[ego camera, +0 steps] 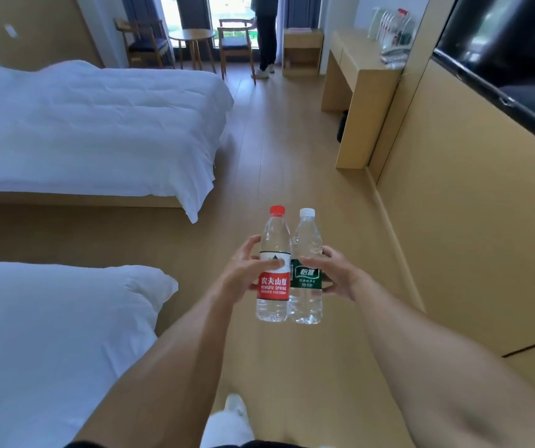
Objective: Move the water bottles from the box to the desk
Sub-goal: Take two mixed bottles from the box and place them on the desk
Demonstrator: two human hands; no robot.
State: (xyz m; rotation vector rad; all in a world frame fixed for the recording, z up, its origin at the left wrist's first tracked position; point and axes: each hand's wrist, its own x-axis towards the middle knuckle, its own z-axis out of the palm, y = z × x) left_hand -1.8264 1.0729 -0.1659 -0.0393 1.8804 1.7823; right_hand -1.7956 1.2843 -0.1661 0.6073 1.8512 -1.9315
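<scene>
Room: hotel bedroom, pale wood plank floor (285,176), tan panelled wall on the right.

Item 1: clear plastic water bottle with red cap and red-and-white label (273,270); upright, in mid-air over the floor, gripped by the left hand (246,270), thumb across the label, fingers curled behind.

Item 2: clear plastic water bottle with white cap and green label (306,273); upright, touching the red-capped bottle on its right side, gripped by the right hand (334,273), fingers wrapped round the label band. Both hands close together, each clamped on its own bottle.

Item 3: light wooden desk (356,76) against the right wall, far ahead, well apart from the bottles; clear items on its far end, too blurred to identify.

Item 4: two beds with white duvets, far one (91,124), near one (49,334), on the left.

Item 5: black wall-mounted screen (511,53), upper right.

Item 6: round wooden table (191,37) between two wooden chairs at the window; small wooden cabinet (301,50) beside them.

Item 7: a second person's dark-trousered legs (267,40) standing by the window
</scene>
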